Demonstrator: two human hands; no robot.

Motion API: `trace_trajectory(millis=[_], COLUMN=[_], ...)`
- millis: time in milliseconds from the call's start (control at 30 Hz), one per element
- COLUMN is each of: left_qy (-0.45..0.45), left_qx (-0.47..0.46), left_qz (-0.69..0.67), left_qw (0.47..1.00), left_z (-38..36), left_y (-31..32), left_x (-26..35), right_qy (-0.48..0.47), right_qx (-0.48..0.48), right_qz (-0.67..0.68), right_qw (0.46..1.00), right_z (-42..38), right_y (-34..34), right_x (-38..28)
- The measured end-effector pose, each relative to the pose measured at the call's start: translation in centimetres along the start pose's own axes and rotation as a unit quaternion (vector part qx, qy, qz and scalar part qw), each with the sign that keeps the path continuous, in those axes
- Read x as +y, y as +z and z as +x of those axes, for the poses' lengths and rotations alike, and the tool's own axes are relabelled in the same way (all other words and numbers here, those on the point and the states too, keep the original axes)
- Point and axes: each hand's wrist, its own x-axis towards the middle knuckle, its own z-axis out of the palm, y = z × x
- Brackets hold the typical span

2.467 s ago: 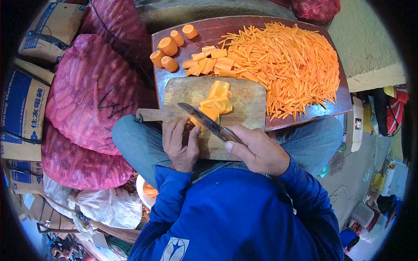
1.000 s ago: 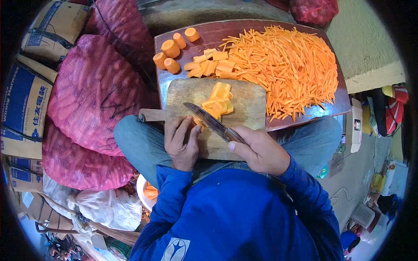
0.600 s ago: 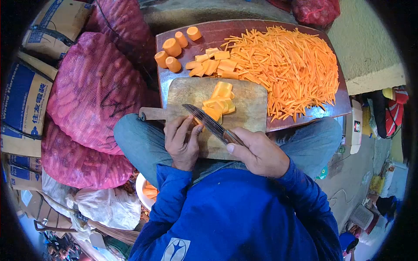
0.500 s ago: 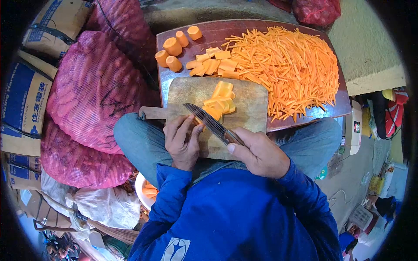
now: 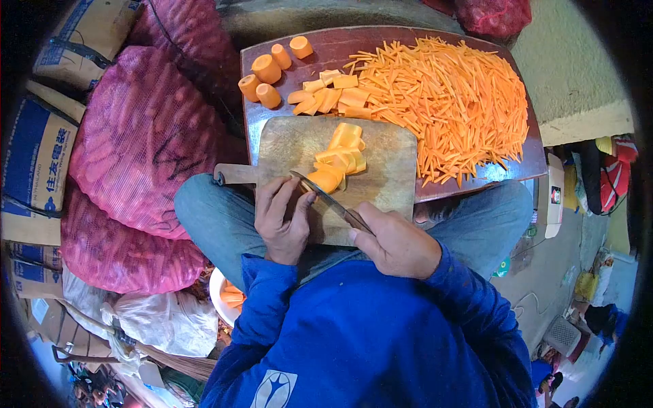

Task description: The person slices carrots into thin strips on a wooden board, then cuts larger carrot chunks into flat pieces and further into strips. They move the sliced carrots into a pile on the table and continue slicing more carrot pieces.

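Head view: the table (image 5: 333, 47) carries a heap of carrot strips (image 5: 456, 102), with flat slices (image 5: 332, 92) and stubby chunks (image 5: 266, 69) to their left. Overlapping its near edge lies the board (image 5: 381, 183), bearing a small stack of slices (image 5: 340, 156). The right hand (image 5: 400, 241) wraps its fingers round the handle of the knife (image 5: 330, 202), whose blade slants over the board. Curled narrow, the left hand (image 5: 282, 221) has its fingertips beside the blade; what they pinch is hidden.

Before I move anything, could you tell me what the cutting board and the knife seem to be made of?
The cutting board looks like unpainted wood, worn and dull, with brown, stained patches. The knife has a dark blade, probably metal from its thin glinting edge; its brownish handle may be wood.
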Motion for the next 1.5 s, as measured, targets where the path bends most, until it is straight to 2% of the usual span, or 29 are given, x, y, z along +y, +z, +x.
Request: trace_trajectory(millis=[267,367,433,467,533,633,733,1033,1367,1433,1500], left_qy=[-0.014,-0.014,-0.007,0.0,-0.009,-0.006,-0.035,-0.017,-0.016,0.023,-0.016], left_qx=[-0.007,-0.011,-0.012,-0.019,-0.016,-0.014,0.013,0.013,0.011,0.002,0.006], left_qz=[-0.008,-0.01,-0.006,0.0,-0.001,-0.008,-0.042,-0.021,-0.01,-0.001,-0.02], left_qw=[1.0,1.0,1.0,1.0,1.0,1.0,0.998,1.0,1.0,1.0,1.0], left_z=[0.0,-0.1,-0.2,-0.2,-0.3,-0.5,-0.8,-0.8,-0.7,-1.0,-0.9], left_y=[-0.2,-0.2,-0.3,-0.6,-1.1,-1.2,-0.6,-0.6,-0.5,-0.6,-0.5], left_x=[0.2,0.1,0.2,0.2,0.3,0.4,0.0,-0.3,-0.3,-0.9,-0.3], right_qy=[-0.007,0.018,-0.032,-0.037,-0.032,-0.03,-0.039,-0.063,-0.041,-0.01,-0.01], right_qx=[0.002,-0.024,0.034,0.031,0.031,0.047,0.038,0.05,0.013,0.002,0.009], right_qz=[-0.019,-0.067,-0.03,-0.029,0.069,0.102,0.112,0.144,0.089,0.076,0.058], right_qw=[1.0,0.997,0.998,0.998,0.997,0.993,0.992,0.986,0.995,0.997,0.998], right_z=[2.2,2.2,2.3,2.2,1.4,0.4,0.2,0.9,1.2,1.1,0.9], right_y=[1.3,1.2,1.6,1.4,0.7,-0.1,-0.3,0.8,1.2,1.2,1.1], right_x=[1.0,1.3,1.8,1.7,1.3,0.2,-0.3,0.3,0.8,0.9,0.7])
